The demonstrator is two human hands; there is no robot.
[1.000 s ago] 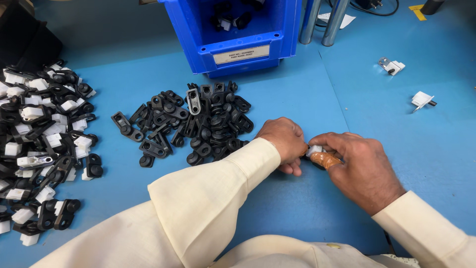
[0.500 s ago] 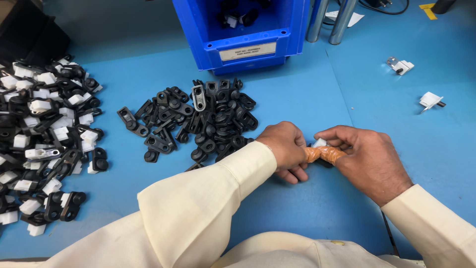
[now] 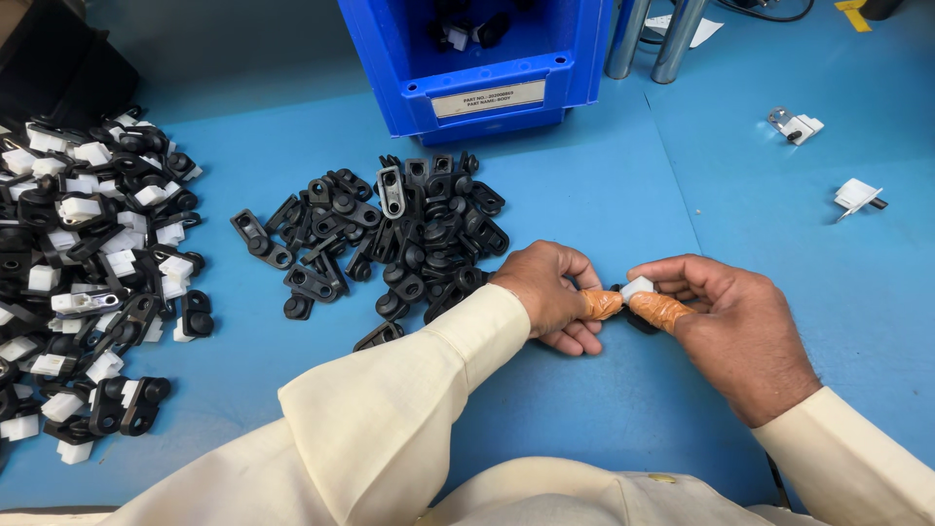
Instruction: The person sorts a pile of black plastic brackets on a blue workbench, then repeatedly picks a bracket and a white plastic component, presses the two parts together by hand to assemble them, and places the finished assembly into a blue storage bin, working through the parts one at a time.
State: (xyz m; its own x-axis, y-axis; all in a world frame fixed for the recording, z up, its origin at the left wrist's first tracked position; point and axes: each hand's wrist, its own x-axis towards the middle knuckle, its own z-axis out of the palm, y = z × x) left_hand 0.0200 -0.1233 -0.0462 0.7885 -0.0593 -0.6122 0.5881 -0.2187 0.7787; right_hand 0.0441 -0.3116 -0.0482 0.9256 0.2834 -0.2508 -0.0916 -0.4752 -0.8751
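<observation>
Two hands meet over one small part [image 3: 638, 288]: white piece on top, black bit showing under it, held just above the counter [image 3: 604, 195], right of the loose black pile.

Right hand [image 3: 740, 331]: palm down, wrist coming in from lower right, thumb and forefinger extended left. Orange cot on the fingertip [image 3: 660, 310]. Grip pressed together on the part's right side, remaining fingers curled over it.

Left hand [image 3: 547, 292]: forearm crosses in from lower left in a cream sleeve [image 3: 390, 419], knuckles up, fingers curled under. Orange cot on its fingertip [image 3: 602, 304] too. Grip pinches the part's left side, so both tips touch or nearly touch at the part. Exact seating of black piece to white piece: cannot tell, fingers cover it.

Outward:
- Black pile [image 3: 390, 244], loose black brackets, just left of the left hand, touching its knuckle side. One grey bracket [image 3: 391, 191] sits on top near the pile's far edge.
- Mixed pile [image 3: 88, 263], black brackets with white pieces fitted, well apart at the left edge.
- Blue bin [image 3: 487, 58] at the far side, beyond the black pile, a few black and white parts inside.
- Two stray white-and-metal parts at far right: one [image 3: 795, 124] near the bin side, one [image 3: 857, 195] nearer.
- Two metal posts [image 3: 653, 39] just right of the bin.
</observation>
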